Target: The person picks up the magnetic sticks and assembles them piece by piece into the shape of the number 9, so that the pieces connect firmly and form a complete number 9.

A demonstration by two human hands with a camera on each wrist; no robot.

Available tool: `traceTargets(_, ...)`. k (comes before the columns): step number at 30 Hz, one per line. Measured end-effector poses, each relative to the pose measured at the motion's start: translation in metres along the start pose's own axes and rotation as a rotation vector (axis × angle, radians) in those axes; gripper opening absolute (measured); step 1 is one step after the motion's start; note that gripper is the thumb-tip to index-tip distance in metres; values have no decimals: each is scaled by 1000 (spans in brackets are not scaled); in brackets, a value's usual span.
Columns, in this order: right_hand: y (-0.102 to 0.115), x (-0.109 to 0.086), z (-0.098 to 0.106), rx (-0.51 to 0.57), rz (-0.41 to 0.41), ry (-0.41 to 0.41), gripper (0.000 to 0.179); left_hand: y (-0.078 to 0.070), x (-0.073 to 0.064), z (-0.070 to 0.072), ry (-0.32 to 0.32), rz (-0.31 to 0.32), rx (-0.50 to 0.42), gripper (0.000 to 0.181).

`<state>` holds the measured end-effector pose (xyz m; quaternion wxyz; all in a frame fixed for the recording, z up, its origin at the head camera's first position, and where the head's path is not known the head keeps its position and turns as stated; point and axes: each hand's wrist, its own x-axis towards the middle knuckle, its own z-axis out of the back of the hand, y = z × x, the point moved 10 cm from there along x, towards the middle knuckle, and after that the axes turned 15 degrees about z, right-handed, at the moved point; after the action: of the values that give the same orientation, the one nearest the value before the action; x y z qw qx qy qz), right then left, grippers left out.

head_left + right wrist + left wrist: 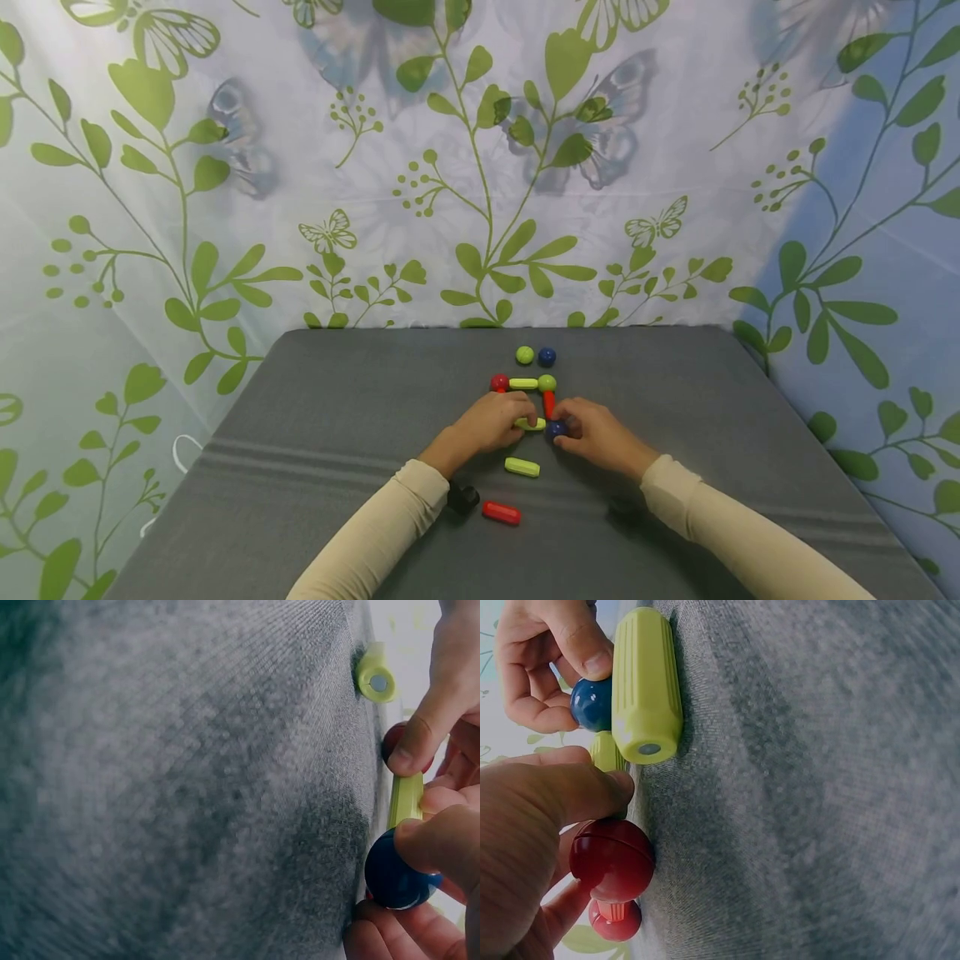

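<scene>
My left hand [489, 419] pinches a yellow-green ribbed rod [406, 801] close to a red ball [613, 861]. At the rod's other end, my right hand [600, 435] grips a shiny dark blue ball [401, 871] between thumb and fingers. Rod and ball touch. From the blue ball a red rod [549, 403] runs back to a green ball [547, 382], joined by another yellow-green rod [523, 384] to a far red ball [500, 382]. The left hand hides part of the left side in the head view.
Nearer me lie a loose yellow-green rod [522, 467], with a metal disc at its end, and a red rod [501, 512]. Behind the joined pieces sit a loose green ball [525, 355] and blue ball [547, 357]. Grey cloth covers the table [360, 392]; a patterned curtain hangs behind.
</scene>
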<state>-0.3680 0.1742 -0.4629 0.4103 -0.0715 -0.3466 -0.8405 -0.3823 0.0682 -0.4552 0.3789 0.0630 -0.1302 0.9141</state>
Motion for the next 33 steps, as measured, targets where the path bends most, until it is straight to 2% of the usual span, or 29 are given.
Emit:
traceTargets(8,1,3,-2,5,-1,8,31,1,-2,2,-11,4,-9,17)
traceTargets(17,-3,4,-4,-11,-17,20,32,4,-4,2,28,51,-65,18)
traceTargets(24,-6,6,-3,-14,-6,33,29,3,-4,1,7,35,-66,17)
traceTargets(28,-12,11,7,-30,-19,25,21,2,-2,1,4,28,-73,18)
traceTargets(30,-15,15,12,-51,-6,15,21,2,-2,1,6,36,-71,19)
traceTargets(33,-16,23,16,-91,54,32,29,2,-1,-1,18,48,-69,21)
